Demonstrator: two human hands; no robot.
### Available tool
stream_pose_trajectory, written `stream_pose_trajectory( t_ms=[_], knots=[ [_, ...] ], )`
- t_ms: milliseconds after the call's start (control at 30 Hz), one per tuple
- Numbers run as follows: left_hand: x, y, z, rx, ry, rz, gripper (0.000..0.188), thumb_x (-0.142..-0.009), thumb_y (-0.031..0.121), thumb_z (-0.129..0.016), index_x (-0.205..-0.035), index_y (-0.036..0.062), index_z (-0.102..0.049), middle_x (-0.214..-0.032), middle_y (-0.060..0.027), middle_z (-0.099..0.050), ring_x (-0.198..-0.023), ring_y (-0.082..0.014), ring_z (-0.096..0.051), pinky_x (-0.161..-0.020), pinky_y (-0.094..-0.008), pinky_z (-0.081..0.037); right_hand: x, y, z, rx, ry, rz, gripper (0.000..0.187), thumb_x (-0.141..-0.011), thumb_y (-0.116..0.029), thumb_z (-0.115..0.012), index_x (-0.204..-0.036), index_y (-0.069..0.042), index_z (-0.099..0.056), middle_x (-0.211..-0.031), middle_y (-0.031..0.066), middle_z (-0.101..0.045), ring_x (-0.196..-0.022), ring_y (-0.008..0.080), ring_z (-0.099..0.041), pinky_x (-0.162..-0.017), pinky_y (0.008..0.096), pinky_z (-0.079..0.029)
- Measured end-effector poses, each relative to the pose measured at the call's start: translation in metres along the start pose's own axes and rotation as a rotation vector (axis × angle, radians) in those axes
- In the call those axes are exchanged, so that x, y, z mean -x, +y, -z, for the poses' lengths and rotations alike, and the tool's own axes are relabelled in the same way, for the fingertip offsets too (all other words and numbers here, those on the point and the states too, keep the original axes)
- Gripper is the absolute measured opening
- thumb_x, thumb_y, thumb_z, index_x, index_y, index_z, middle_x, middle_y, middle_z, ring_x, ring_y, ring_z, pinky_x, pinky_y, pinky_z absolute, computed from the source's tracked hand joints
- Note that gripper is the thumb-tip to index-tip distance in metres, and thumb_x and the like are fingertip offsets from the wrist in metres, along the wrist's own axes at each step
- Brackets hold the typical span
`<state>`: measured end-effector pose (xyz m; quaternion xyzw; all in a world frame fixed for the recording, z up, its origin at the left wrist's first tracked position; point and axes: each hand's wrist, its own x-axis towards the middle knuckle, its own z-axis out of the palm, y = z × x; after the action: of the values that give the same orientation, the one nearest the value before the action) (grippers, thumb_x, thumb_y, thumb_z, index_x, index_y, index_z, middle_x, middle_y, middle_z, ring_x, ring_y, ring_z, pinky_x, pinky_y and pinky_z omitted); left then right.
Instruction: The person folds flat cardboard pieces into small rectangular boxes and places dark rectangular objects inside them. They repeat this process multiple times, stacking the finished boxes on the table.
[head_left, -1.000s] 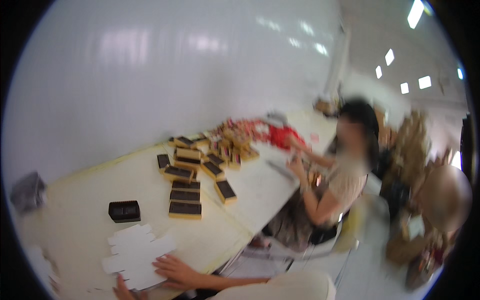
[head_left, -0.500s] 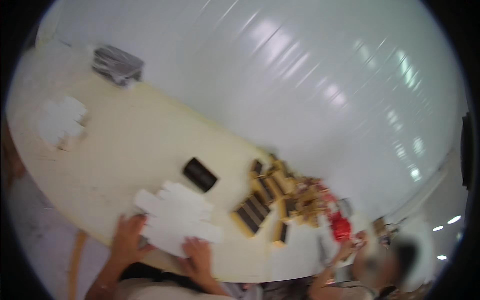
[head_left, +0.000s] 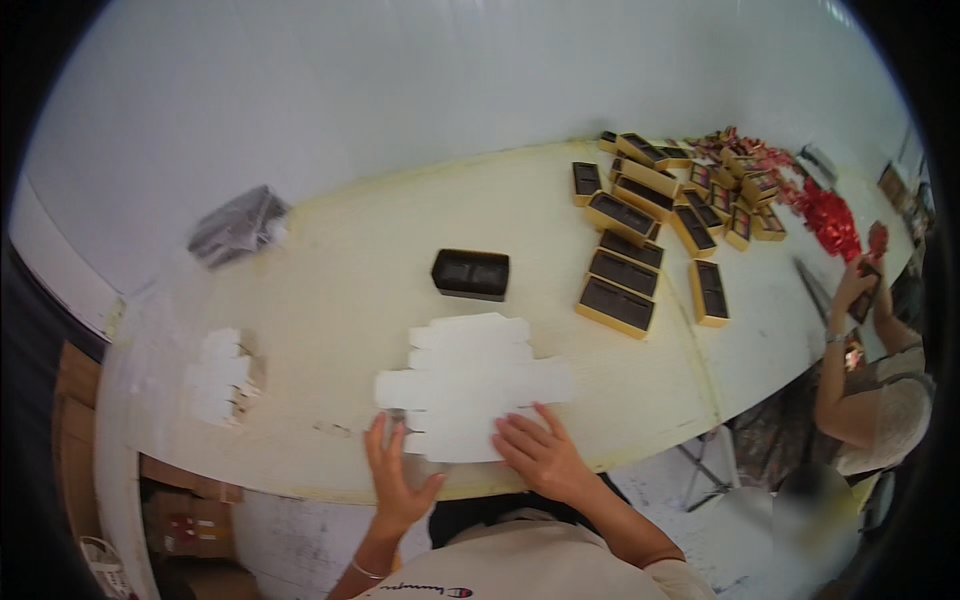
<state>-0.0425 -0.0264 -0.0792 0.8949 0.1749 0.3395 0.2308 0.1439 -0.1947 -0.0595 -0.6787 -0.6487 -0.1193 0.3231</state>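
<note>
A flat white cardboard box blank (head_left: 465, 385) with cut flaps lies on the table in front of me. My left hand (head_left: 397, 480) rests at its lower left edge, thumb and fingers apart. On its lower right part my right hand (head_left: 545, 455) lies flat, fingers stretched out over the card. Neither hand grips anything. Just beyond the blank stands a black plastic tray (head_left: 470, 275), apparently a stack, with hollow compartments.
Gold boxes with dark inserts (head_left: 618, 305) are grouped to the right, before red wrappers (head_left: 832, 222). A co-worker (head_left: 880, 400) handles something at the far right. More white blanks (head_left: 222, 378) lie left; a plastic-wrapped grey bundle (head_left: 240, 225) sits at the back left.
My view has turned and levelled, so the whole scene sits differently in the picture. Both hands remain at the white blank, and the black tray stays beyond it.
</note>
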Motion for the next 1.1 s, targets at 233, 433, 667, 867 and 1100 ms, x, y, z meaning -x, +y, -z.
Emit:
stream_pose_trajectory(
  t_ms=[233,433,667,867,1100],
  knots=[
    [-0.041,0.044,-0.001,-0.169,-0.228,-0.35,0.03,-0.077,0.026,-0.069,-0.103,0.0107,-0.067,-0.122,-0.0087,-0.062,-0.113,-0.0282,-0.058,-0.101,-0.052,-0.04,-0.009,0.033,0.046,-0.015,-0.085,0.234,0.026,-0.076,-0.01,-0.066,-0.1,0.0,-0.064,-0.111,0.0125,-0.065,-0.104,0.0252,-0.061,-0.097,0.0442,-0.044],
    [-0.047,0.026,-0.007,-0.043,0.051,-0.329,0.013,-0.073,0.01,-0.068,-0.085,0.0081,-0.07,-0.096,-0.0047,-0.069,-0.09,-0.0205,-0.066,-0.076,-0.0314,-0.055,-0.034,0.017,0.04,-0.059,-0.263,0.152,0.047,-0.068,-0.032,-0.079,-0.103,-0.003,-0.066,-0.11,0.012,-0.065,-0.099,0.0284,-0.062,-0.093,0.0453,-0.046],
    [-0.053,0.049,0.005,0.086,-0.188,-0.117,0.014,-0.069,0.009,-0.076,-0.082,0.0075,-0.07,-0.091,-0.0041,-0.07,-0.086,-0.0239,-0.067,-0.07,-0.0309,-0.055,-0.136,0.101,0.024,-0.163,0.155,-0.054,0.023,-0.079,-0.006,-0.068,-0.102,-0.003,-0.063,-0.095,0.0143,-0.065,-0.09,0.0339,-0.062,-0.076,0.0407,-0.049],
    [-0.058,0.049,0.002,0.032,-0.14,-0.168,0.016,-0.071,0.005,-0.072,-0.087,0.0063,-0.069,-0.092,-0.0051,-0.068,-0.09,-0.0246,-0.067,-0.072,-0.0319,-0.055,-0.19,0.156,-0.037,0.302,-0.432,-0.149,0.01,-0.081,-0.007,-0.062,-0.089,-0.004,-0.067,-0.098,0.0105,-0.062,-0.092,0.0309,-0.06,-0.077,0.0414,-0.05],
    [-0.058,0.055,-0.003,-0.02,-0.016,-0.213,0.015,-0.071,-0.001,-0.07,-0.085,0.0047,-0.069,-0.088,-0.0076,-0.07,-0.084,-0.0258,-0.068,-0.068,-0.0317,-0.056,-0.18,0.176,-0.038,0.242,-0.362,-0.069,0.009,-0.08,-0.006,-0.059,-0.083,-0.003,-0.066,-0.096,0.0145,-0.063,-0.089,0.0325,-0.064,-0.073,0.0437,-0.051]
  ],
)
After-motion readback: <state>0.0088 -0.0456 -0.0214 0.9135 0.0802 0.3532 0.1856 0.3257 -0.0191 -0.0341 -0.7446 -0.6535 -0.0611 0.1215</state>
